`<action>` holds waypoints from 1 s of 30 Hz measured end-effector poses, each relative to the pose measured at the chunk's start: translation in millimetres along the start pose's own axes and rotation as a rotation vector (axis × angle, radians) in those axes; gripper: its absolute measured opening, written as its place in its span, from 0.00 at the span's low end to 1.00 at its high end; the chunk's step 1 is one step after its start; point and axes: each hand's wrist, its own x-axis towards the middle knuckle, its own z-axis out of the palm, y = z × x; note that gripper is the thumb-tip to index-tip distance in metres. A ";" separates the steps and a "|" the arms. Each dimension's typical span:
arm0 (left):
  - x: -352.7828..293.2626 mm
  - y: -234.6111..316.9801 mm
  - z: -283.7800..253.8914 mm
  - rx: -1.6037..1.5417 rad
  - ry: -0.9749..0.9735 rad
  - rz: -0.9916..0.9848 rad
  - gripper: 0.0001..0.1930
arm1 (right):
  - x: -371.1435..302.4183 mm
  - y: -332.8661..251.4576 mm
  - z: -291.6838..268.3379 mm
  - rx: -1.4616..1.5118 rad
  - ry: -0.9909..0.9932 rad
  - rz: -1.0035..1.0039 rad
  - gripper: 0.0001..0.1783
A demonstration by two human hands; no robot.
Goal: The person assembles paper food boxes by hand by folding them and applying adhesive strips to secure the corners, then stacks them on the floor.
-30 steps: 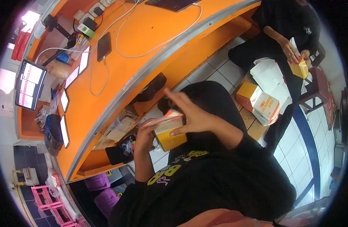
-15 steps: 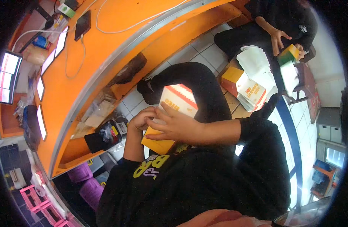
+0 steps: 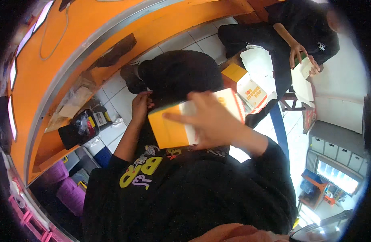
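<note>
My right hand (image 3: 213, 121) grips a yellow, white and red food carton (image 3: 169, 127) from above, its fingers spread across the top. The carton lies tilted over my lap, with its yellow end toward the left and a red zigzag edge at the right. Left of the carton, apart from it, my left hand (image 3: 142, 105) is empty, its fingers loosely bent beside my dark-clad leg. Beyond the carton to the right lies a pile of flat white cartons (image 3: 257, 66) with a yellow and white folded carton (image 3: 250, 90) on it.
At the upper right, another person's hands (image 3: 304, 60) hold a white carton with a green part (image 3: 302, 80). An orange desk (image 3: 84, 20) with a grey edge curves along the left. Purple containers (image 3: 70, 195) stand below it, near a black tray (image 3: 78, 129).
My left hand has let go of the carton and moved left. The right hand has swung the carton rightward and turned it flatter. The other person's carton has been turned.
</note>
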 end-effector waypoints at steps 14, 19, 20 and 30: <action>-46.4 34.1 48.4 0.537 0.095 0.393 0.04 | -74.4 223.6 52.3 -0.376 0.310 0.959 0.47; -43.4 34.8 48.2 0.506 0.093 0.442 0.04 | -105.2 245.1 88.0 -0.178 0.297 0.947 0.50; -43.6 35.5 49.3 0.512 0.097 0.420 0.04 | -109.0 247.3 91.1 -0.161 0.272 0.966 0.51; -37.9 28.1 51.4 0.530 0.096 0.451 0.05 | -143.9 258.3 169.0 -0.193 0.250 1.056 0.67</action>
